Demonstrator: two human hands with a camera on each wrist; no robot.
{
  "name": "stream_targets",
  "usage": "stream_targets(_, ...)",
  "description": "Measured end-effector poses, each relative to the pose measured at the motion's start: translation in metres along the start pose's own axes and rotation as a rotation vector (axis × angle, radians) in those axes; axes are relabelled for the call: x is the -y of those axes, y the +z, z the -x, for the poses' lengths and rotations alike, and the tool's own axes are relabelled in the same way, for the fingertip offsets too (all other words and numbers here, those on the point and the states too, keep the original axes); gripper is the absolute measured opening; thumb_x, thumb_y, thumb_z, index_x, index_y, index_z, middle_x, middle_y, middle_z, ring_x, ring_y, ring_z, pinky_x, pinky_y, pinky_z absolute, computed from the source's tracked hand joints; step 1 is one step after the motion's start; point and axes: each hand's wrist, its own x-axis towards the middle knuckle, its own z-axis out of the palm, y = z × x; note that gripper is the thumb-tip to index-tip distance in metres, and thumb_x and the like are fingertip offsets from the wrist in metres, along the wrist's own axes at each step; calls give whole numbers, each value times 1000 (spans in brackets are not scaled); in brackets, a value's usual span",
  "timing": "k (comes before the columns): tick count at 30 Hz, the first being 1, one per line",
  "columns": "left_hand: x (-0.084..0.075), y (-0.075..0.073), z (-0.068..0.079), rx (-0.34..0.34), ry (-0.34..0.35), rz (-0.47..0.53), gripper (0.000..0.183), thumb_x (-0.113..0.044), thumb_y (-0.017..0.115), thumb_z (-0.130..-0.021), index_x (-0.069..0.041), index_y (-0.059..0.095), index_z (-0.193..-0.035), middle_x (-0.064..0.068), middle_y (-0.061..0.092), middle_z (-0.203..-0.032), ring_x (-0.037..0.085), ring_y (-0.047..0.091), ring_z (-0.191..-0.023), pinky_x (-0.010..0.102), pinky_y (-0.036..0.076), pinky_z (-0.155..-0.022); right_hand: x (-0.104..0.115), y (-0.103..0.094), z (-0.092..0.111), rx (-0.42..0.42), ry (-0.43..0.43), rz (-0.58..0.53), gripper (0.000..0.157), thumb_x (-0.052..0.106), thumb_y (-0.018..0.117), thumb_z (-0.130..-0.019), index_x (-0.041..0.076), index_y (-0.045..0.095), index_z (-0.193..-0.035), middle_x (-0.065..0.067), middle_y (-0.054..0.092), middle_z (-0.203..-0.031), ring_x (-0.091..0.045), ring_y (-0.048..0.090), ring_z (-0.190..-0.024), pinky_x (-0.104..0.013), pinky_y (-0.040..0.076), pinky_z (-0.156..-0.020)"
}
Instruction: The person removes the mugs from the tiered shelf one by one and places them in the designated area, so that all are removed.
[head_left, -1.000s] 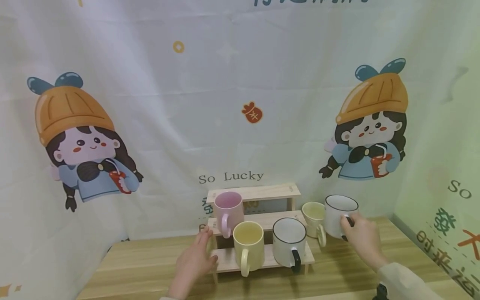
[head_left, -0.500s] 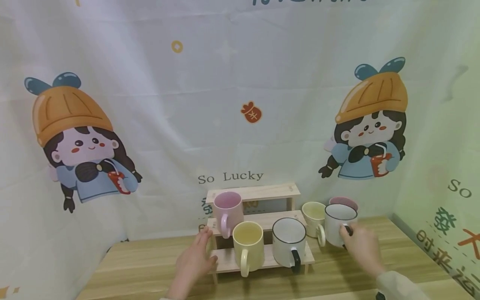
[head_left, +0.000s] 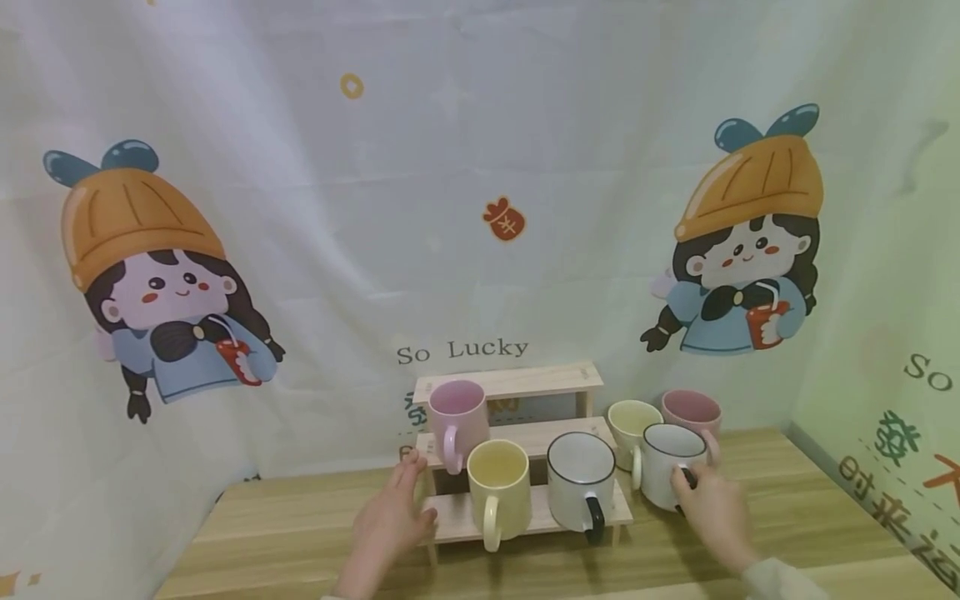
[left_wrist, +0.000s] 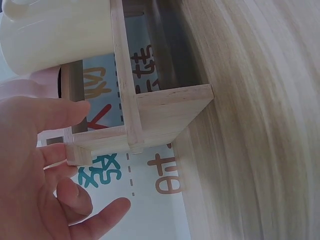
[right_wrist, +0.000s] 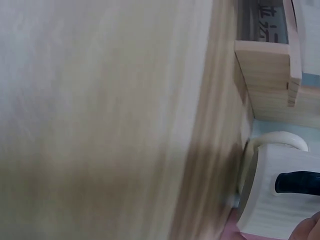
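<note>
My right hand [head_left: 716, 512] pinches the black handle of a white mug [head_left: 670, 471] with a dark rim, right of the rack. Its fingertips show at the corner of the right wrist view, beside the black handle [right_wrist: 300, 183]. A pale yellow cup [head_left: 632, 429] and a pink mug [head_left: 693, 412] stand close behind that mug. My left hand [head_left: 390, 521] rests at the left end of the wooden tiered rack [head_left: 450, 521], fingers fairly straight. In the left wrist view its thumb [left_wrist: 62, 114] overlaps the rack, and two fingers reach the shelf end.
On the lowest tier stand a yellow mug [head_left: 501, 492] and another white mug [head_left: 581, 482] with a black handle. A lilac mug [head_left: 459, 421] sits at the left of the middle tier. Behind the wooden tabletop [head_left: 285, 533] hangs a printed cloth [head_left: 360, 217].
My right hand has brought the white mug lower and nearer, slightly left, and the pink mug behind it has come into sight. The left hand has stayed at the rack.
</note>
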Motion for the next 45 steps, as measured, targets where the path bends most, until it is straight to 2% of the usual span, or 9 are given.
stream_targets(9,-2,-3,-1,0,9,-24,76,-23,75,-76,-11,41,-143,10,32,-155,15,48,-54,27,41,-46,3,7,8,45,87,-27,28,17,57,-87,1,55,-65,-21,59,-60,-34,54,-52,-46,41,-46)
stream_targets(14,-2,-2,0,1,-1,-26,75,-23,75,-76,-11,42,-143,10,32,-155,18,54,-60,28,42,-47,2,10,10,61,95,-18,28,19,58,-88,2,56,-65,-14,57,-56,-29,52,-50,-41,40,-44)
stream_targets(18,-2,-3,-1,-2,-4,-16,75,-22,74,-77,-11,41,-143,11,31,-155,17,50,-56,27,40,-45,3,12,9,62,87,-12,28,19,60,-88,4,57,-64,-7,54,-54,-25,50,-49,-40,39,-44)
stream_targets(23,-1,-2,-1,-7,-9,-27,75,-23,75,-77,-12,41,-143,10,32,-154,17,50,-55,27,40,-44,7,13,9,87,78,-20,29,21,61,-87,4,58,-64,-6,55,-53,-24,50,-49,-40,39,-45)
stream_targets(30,0,0,-1,-13,1,-39,75,-23,75,-75,-11,43,-142,9,34,-154,28,61,-71,29,42,-46,6,20,12,105,97,-42,31,18,62,-86,7,53,-59,-2,51,-53,-19,47,-49,-33,36,-44)
stream_targets(36,-1,0,-1,-24,10,-33,74,-23,75,-75,-10,44,-141,10,35,-153,26,61,-70,28,41,-45,7,21,10,122,92,-47,30,17,64,-85,7,52,-59,-3,51,-55,-19,46,-50,-33,36,-45)
stream_targets(40,-2,0,-1,-23,10,-31,74,-22,75,-76,-10,44,-141,11,34,-153,25,60,-68,28,41,-45,8,20,8,160,79,-56,30,18,65,-85,6,53,-61,-4,52,-56,-19,47,-52,-34,37,-45)
stream_targets(45,-2,0,-1,-22,13,-38,75,-22,75,-75,-9,43,-141,11,34,-153,26,60,-68,29,42,-46,9,15,5,260,120,-92,35,22,62,-89,8,49,-60,1,46,-55,-14,42,-51,-27,34,-46)
